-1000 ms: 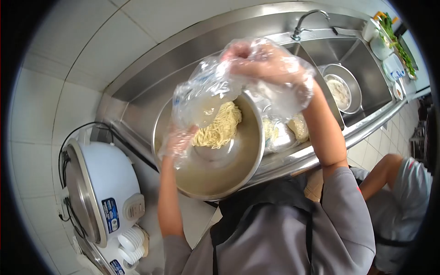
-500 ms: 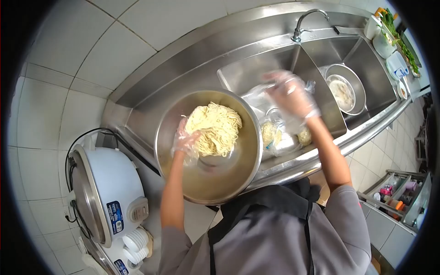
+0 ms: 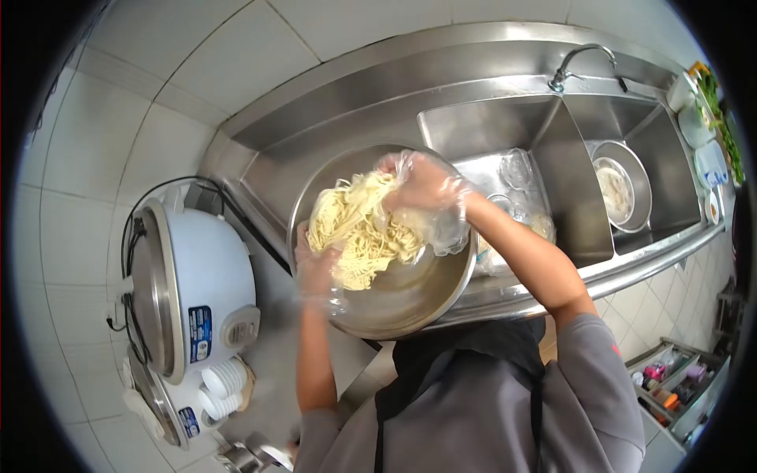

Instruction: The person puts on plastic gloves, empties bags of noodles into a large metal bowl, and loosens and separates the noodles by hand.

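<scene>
No wording can be read. Blue stickers with white print, too small to make out, sit on the rice cooker [image 3: 217, 276] left of the left hand [image 3: 317, 266] and on the second cooker [image 3: 169, 398] below it. Blue marks on a white container [image 3: 710, 165], far right of the right hand [image 3: 426, 188], are illegible.

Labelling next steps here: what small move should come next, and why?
Probably ease the noodles gently apart over the bowl: the left hand and right hand are both at the clump, its strands look bunched, and bare bowl surface shows beside it for loosened ones.
</scene>
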`<state>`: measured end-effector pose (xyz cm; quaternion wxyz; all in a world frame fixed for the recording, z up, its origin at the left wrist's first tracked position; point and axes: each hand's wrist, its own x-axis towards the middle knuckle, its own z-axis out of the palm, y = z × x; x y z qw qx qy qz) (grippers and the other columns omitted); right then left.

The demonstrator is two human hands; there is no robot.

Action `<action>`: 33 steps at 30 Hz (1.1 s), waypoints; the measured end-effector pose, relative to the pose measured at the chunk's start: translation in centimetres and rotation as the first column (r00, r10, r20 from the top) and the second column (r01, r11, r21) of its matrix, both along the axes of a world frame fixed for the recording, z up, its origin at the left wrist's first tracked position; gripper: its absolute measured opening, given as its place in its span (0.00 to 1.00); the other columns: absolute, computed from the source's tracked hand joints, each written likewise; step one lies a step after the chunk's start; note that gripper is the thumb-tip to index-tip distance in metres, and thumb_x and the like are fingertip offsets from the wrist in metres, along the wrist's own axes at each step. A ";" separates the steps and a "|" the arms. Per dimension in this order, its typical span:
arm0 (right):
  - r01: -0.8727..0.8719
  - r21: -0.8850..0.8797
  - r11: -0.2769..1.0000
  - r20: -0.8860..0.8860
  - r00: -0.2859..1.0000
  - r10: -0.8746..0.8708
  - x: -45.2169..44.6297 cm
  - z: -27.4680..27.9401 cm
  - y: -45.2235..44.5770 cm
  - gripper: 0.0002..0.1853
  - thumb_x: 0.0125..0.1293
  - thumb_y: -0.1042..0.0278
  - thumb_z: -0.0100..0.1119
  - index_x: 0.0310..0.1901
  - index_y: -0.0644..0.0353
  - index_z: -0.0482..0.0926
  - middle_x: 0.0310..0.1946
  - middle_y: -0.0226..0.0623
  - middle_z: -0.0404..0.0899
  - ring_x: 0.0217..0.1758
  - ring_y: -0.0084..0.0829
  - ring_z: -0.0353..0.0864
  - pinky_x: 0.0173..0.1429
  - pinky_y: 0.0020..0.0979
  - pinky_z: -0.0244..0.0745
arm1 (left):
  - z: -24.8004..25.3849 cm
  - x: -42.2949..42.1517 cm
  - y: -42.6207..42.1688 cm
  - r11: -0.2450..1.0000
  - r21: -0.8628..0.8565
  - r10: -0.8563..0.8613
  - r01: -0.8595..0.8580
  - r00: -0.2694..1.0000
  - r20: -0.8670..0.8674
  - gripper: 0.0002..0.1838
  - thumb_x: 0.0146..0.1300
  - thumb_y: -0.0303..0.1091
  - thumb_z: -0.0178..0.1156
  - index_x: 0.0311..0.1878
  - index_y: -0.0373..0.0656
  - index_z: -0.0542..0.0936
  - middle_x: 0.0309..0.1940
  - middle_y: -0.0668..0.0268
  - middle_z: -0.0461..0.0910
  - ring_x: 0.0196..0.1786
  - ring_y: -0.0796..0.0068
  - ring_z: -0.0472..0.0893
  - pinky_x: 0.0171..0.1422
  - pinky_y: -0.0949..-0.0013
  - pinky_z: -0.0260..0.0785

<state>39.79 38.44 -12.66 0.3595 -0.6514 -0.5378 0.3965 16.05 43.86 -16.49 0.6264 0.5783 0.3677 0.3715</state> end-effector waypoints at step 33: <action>-0.466 -0.186 0.865 0.454 0.740 0.496 2.5 -0.7 2.9 0.30 0.44 0.56 0.66 0.51 0.58 0.73 0.45 0.43 0.78 0.46 0.40 0.78 0.49 0.34 0.72 | -5.1 -1.4 3.5 0.931 -0.224 -0.366 0.290 0.760 -0.537 0.37 0.48 0.31 0.66 0.61 0.39 0.58 0.38 0.58 0.77 0.36 0.73 0.77 0.38 0.73 0.72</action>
